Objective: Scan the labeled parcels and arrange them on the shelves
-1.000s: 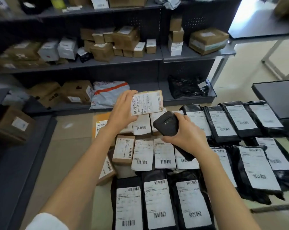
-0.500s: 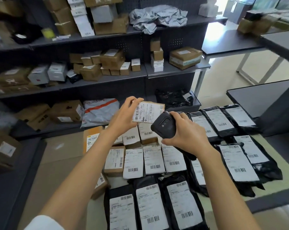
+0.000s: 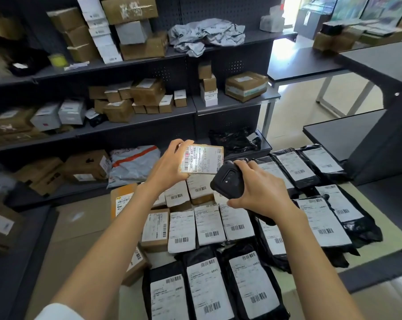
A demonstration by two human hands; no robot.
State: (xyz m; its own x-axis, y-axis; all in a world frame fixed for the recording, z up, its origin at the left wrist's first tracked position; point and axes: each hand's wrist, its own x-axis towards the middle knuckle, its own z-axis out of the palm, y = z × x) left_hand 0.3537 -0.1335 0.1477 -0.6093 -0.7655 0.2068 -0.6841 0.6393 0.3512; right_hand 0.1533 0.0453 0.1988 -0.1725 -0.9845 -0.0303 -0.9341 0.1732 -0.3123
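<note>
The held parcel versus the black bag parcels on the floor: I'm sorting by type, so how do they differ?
The held parcel is a small brown cardboard box; the black bag parcels are soft plastic mailers. It is lifted in the left hand facing the scanner; they lie flat in rows. A red glow marks its label; theirs show none. Both carry white barcode labels.

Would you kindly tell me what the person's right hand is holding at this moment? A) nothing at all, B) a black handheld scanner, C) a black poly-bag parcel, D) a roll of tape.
B: the right hand is curled round a black handheld scanner, aimed at the small labeled box held up by the left hand.
</note>
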